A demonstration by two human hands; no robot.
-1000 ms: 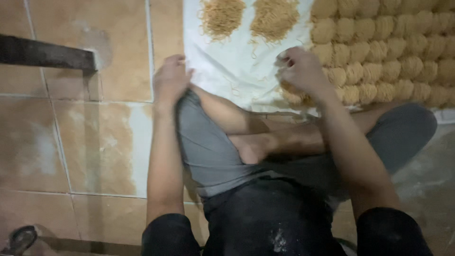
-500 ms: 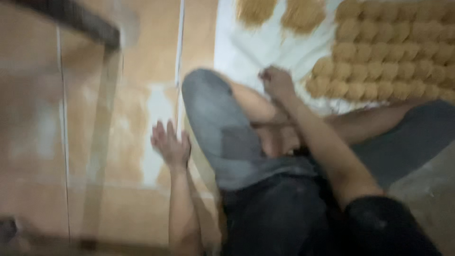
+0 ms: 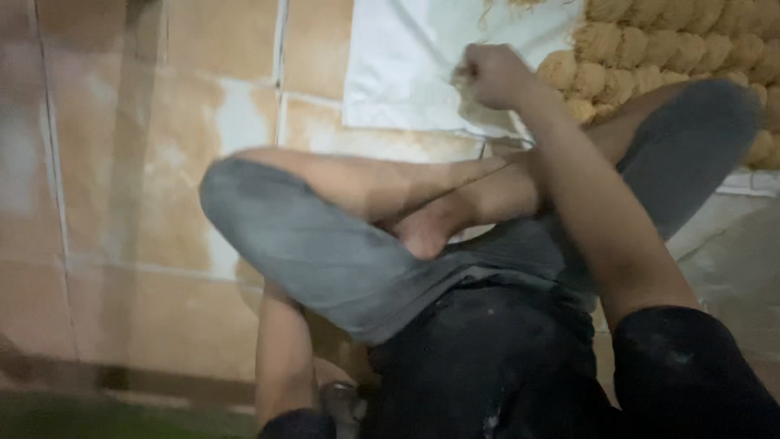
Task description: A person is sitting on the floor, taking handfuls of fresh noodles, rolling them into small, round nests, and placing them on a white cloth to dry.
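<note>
**Noodle nests laid out on a white sheet, right hand closed at their near edge**

Already, many pale golden noodle nests (image 3: 650,57) lie in tidy rows on the far right part of a white sheet (image 3: 398,73) spread over the tiled floor (image 3: 122,162). Judging from how things lie, a good share of the laying-out is done on the right, while the left part of the sheet is bare and could take more rows. More loose strands (image 3: 520,4) show at the far edge, cut off by the frame.

The right hand (image 3: 491,75) is curled into a loose fist just left of the nearest nests, and thin strands seem to poke from its left side; the blur leaves it unclear whether it truly pinches them. The left hand is not visible: only the left forearm (image 3: 280,358) shows, running down toward the near edge, and whether that hand is spread or closed cannot be told.

The person sits cross-legged in grey trousers, the left knee (image 3: 244,203) jutting left over the tiles and a bare foot (image 3: 426,232) tucked in the middle. The right knee (image 3: 707,130) comes close to the nests on the right, perhaps touching them, so room is tight there. The sheet's near edge runs just beyond the shins. To the left the tiles offer wide open room, with a dark strip (image 3: 162,382) along the near left edge of the floor.
</note>
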